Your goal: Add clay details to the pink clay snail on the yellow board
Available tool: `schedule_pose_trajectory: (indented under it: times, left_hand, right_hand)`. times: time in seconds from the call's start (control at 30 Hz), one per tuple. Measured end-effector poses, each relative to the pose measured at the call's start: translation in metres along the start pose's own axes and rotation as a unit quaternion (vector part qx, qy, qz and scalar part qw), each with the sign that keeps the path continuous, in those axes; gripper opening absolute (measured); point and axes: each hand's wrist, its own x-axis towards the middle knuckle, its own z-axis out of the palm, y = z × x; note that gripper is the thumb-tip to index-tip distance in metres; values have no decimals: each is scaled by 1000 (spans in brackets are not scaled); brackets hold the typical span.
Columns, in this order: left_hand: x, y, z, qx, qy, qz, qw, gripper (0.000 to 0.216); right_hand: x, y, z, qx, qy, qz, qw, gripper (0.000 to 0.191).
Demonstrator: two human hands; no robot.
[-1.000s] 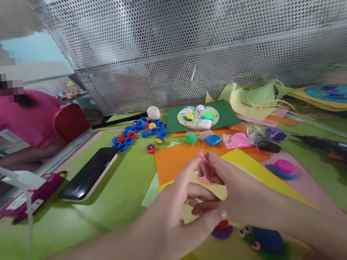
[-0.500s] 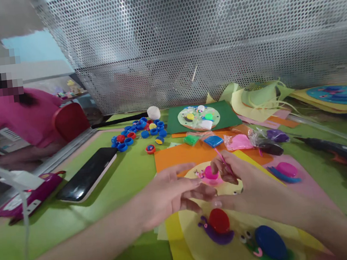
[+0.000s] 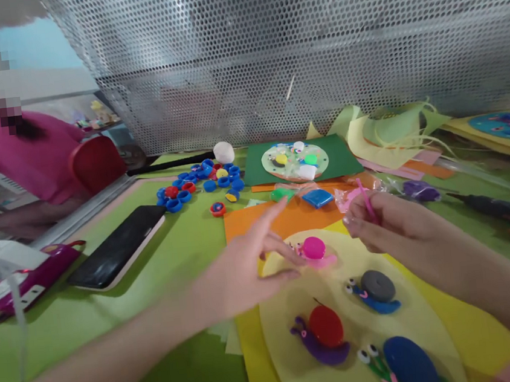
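your right hand point(image 3: 394, 219) is right of the middle of the frame, with its fingers bent in and nearly closed. it pinches a thin pink strip point(image 3: 367, 200) between the thumb and fingers. the top of the strip pokes up above the fingertips, and its low end goes down behind the thumb side.

your left hand point(image 3: 245, 271) is in the middle of the frame, a bit blurry. its fingers are spread wide, with a gap from the thumb, and it looks bare. the fingertips are by the pink snail point(image 3: 314, 248); i can't tell if they touch it. the strip is well apart from these fingers.

the pink snail sits at the top of the pale yellow oval point(image 3: 280, 316). the gray and blue snail point(image 3: 378, 287) is lower, toward the right. the red and purple snail point(image 3: 326, 326) is at the bottom middle.
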Motion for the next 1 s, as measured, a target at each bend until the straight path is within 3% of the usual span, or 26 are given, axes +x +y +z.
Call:
schedule_pose_trajectory:
  times: [0.1,0.27,0.4,0.57,0.73,0.8,0.9,1.0]
  left_hand:
    - [-1,-14,11,154,-75,110,979,77]
    - [-1,-30,26,268,-86,216,935,76]
    - [1,-32,28,276,-88,240,926,71]
    - [1,-30,33,201,-64,176,961,41]
    - [-1,-33,38,213,-18,225,951,41]
    - [0,-31,36,166,-23,178,970,51]
    - [5,-23,29,-33,-4,-3,999,75]
    - [12,-15,23,-255,64,-183,947,82]
  right_hand:
    - [-4,-1,-2,-25,12,-11,1000,33]
    - [-7,-2,4,-37,21,-32,999,28]
    - [-1,8,8,-58,29,-32,997,26]
    - [0,17,7,-55,-42,-54,996,25]
    - [-5,16,12,-94,26,-26,995,28]
    - [-6,16,15,-76,19,-3,997,30]
    - [-8,17,18,-57,10,25,998,29]
    - [-11,14,22,-58,9,23,998,27]
